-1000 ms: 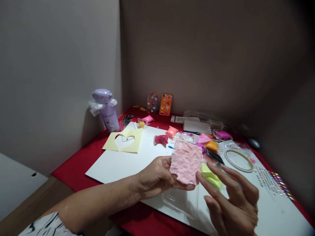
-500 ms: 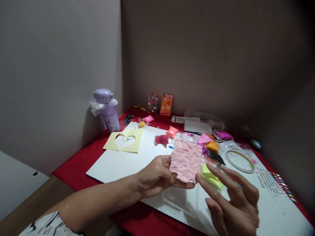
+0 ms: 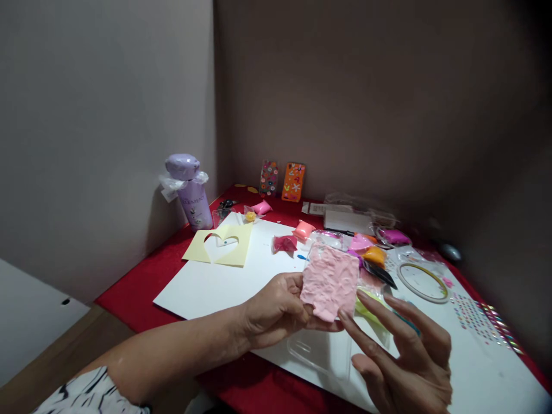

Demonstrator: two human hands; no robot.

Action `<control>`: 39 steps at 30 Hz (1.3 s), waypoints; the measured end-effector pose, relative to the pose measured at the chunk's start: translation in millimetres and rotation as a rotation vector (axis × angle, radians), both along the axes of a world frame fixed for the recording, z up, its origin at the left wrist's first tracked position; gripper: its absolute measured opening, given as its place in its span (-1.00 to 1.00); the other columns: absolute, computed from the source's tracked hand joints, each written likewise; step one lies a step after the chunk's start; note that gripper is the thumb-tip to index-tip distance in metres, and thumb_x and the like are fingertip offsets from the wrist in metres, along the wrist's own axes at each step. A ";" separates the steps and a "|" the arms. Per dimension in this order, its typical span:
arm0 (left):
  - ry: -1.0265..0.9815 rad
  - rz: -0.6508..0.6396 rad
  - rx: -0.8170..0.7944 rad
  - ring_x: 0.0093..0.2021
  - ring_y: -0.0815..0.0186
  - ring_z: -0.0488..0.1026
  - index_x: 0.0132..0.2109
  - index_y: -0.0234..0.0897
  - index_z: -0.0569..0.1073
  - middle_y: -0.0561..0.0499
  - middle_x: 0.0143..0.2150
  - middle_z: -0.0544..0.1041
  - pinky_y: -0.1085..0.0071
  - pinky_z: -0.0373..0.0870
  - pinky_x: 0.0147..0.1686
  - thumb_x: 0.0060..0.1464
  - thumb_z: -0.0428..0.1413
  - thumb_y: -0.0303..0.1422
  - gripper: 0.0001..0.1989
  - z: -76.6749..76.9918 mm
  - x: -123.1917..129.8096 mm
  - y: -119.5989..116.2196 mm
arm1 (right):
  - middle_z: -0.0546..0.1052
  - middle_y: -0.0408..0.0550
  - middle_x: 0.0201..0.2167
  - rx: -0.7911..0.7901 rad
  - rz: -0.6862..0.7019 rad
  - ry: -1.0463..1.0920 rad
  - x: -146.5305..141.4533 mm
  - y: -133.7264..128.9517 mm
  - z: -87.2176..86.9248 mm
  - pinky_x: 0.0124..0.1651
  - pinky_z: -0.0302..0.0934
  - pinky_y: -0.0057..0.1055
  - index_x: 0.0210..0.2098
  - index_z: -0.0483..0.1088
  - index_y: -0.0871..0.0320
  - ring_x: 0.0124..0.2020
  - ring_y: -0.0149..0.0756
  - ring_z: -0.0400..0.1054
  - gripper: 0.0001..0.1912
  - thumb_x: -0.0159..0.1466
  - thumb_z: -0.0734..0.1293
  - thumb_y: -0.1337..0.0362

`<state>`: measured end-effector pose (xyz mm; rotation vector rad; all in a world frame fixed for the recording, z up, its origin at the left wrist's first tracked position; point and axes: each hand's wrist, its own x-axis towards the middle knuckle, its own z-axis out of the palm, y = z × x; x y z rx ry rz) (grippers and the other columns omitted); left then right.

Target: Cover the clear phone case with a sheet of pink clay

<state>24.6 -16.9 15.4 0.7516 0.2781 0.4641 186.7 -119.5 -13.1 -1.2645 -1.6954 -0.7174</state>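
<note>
My left hand [image 3: 280, 310] holds a clear phone case [image 3: 321, 353] from its left side, thumb in front and fingers behind. Pale pink clay [image 3: 330, 282] covers the upper part of the case in a lumpy layer with an uneven lower edge. The lower part of the case is bare and see-through. My right hand [image 3: 407, 351] is open with its fingers apart, and its index fingertip presses at the clay's lower right edge. A packet of yellow-green clay [image 3: 371, 307] lies behind the right fingers, partly hidden.
Clay packets, including a red one [image 3: 284, 244] and an orange one [image 3: 374, 256], lie on the white board [image 3: 207, 293]. Yellow paper [image 3: 196, 247] has a heart cut-out. A hoop [image 3: 422, 283] and gem stickers [image 3: 470, 316] are right; a purple bottle [image 3: 196, 201] and decorated cases [image 3: 294, 181] stand behind.
My right index finger has moved slightly left along the lower edge of the clay. The left hand keeps its hold on the phone case, and the view has shifted slightly.
</note>
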 end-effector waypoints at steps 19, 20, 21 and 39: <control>0.005 0.017 -0.005 -0.09 0.05 0.49 -0.09 -0.41 0.47 -0.25 -0.11 0.54 0.13 0.38 -0.07 -0.47 -0.03 -0.74 -0.34 2.2 -1.3 6.3 | 0.50 0.05 -0.07 -0.004 0.044 0.080 -0.4 1.0 1.5 -0.02 0.10 -0.07 -0.19 0.53 0.06 -0.01 -0.04 0.27 -0.70 0.28 0.20 0.13; -0.002 0.005 0.001 -0.08 0.05 0.48 -0.10 -0.41 0.47 -0.25 -0.12 0.55 0.12 0.38 -0.07 -0.47 -0.03 -0.74 -0.36 1.8 -1.6 6.0 | 0.49 0.05 -0.06 -0.010 0.041 0.075 0.3 1.8 1.2 -0.02 0.09 -0.05 -0.18 0.52 0.06 -0.01 -0.03 0.27 -0.71 0.28 0.21 0.14; -0.011 -0.003 0.007 -0.08 0.06 0.49 -0.12 -0.41 0.48 -0.24 -0.13 0.55 0.12 0.37 -0.06 -0.46 -0.03 -0.74 -0.38 1.4 -1.9 5.7 | 0.49 0.06 -0.05 -0.018 0.042 0.062 1.4 2.5 0.3 -0.02 0.09 -0.04 -0.17 0.52 0.07 0.00 -0.02 0.26 -0.71 0.28 0.21 0.15; -0.008 0.018 0.009 -0.01 0.02 0.45 -0.05 -0.42 0.46 -0.26 -0.05 0.51 0.08 0.36 -0.03 -0.46 -0.04 -0.74 -0.32 2.6 -0.9 4.3 | 0.40 0.03 0.07 -0.049 0.009 -0.154 12.5 1.7 -11.5 -0.04 0.09 -0.01 0.00 0.43 -0.01 0.02 0.07 0.24 -0.61 0.25 0.22 0.04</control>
